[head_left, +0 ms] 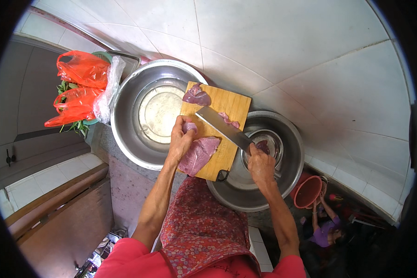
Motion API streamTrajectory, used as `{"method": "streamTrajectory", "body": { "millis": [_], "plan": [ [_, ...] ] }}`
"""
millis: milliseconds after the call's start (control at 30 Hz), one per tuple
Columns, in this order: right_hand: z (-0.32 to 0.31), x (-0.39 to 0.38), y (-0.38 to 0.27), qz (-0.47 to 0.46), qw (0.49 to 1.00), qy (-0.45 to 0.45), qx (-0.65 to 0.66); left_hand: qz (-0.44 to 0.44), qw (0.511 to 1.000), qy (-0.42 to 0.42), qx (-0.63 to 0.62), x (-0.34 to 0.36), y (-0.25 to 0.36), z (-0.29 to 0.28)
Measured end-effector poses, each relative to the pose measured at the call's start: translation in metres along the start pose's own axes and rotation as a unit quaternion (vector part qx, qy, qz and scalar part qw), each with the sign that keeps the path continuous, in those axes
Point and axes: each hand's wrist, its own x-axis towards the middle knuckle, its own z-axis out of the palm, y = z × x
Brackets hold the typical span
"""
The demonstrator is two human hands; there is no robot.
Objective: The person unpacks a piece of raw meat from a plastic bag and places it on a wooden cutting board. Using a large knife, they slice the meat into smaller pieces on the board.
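Observation:
My right hand is wrapped round the handle of a cleaver, whose blade slants up and left across a wooden cutting board. With fingers pinched, my left hand holds a small piece of pink meat at the board's left edge. Just below it lies a large slab of raw meat. Darker meat rests at the far end of the board, and small trimmings lie beyond the blade. The board bridges two metal basins.
The left basin holds water. Inside the right basin sits a smaller metal bowl with dark meat. Red plastic bags and greens stand at the left. A tiled wall rises behind. Low at right, another person reaches toward a red bucket.

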Motion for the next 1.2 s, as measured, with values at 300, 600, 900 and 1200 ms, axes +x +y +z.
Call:
{"method": "streamTrajectory", "body": {
  "millis": [300,600,900,1200],
  "plan": [
    [-0.005,-0.015,-0.015,0.023,0.992,0.034,0.116,0.290,0.850,-0.199,0.391,0.011,0.015,0.044],
    [-0.026,-0.032,0.000,-0.016,0.997,0.066,-0.035,0.140,0.973,0.096,0.157,0.051,0.051,-0.008],
    [-0.028,-0.016,-0.001,-0.086,0.985,0.083,-0.122,0.349,0.767,-0.261,0.472,0.066,0.054,0.088],
    [-0.025,-0.055,-0.009,0.153,0.974,0.054,0.158,0.194,0.976,0.009,0.098,0.068,0.076,0.040]
  ]
}}
